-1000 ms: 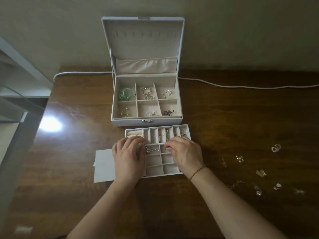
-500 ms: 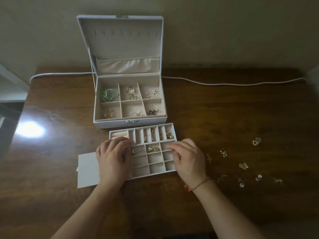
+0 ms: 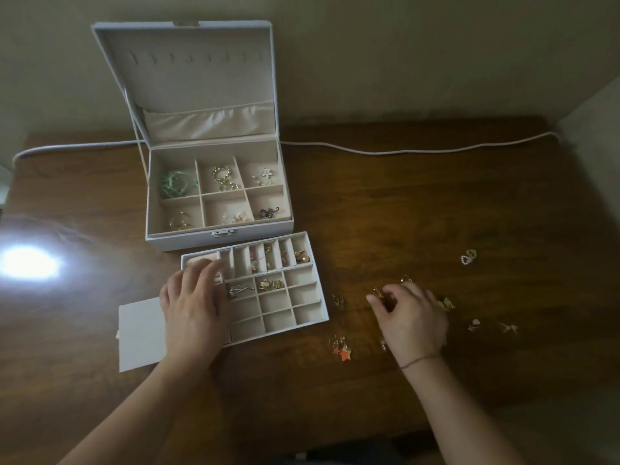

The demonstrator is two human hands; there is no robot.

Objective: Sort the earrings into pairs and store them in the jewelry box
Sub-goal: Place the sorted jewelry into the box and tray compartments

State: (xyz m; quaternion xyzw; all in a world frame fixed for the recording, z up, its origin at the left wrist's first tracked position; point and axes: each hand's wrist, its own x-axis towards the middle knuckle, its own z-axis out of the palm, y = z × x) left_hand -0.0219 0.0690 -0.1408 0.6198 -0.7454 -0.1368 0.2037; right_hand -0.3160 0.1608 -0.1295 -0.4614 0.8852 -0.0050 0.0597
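Home, prob. bedroom – dark wood table (image 3: pixel 436 203) w/ jewelry box (image 3: pixel 188 238), white cable (image 3: pixel 402 152) along plain wall (image 3: pixel 402 55).

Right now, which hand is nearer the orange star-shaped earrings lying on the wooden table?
Right. The right hand hovers just up and right of the orange star-shaped earrings; the left hand rests on the white divided tray, farther off to their left.

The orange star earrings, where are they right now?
In the head view the orange star earrings lie loose on the wooden table, just right of the tray's near right corner and left of the right hand's wrist.
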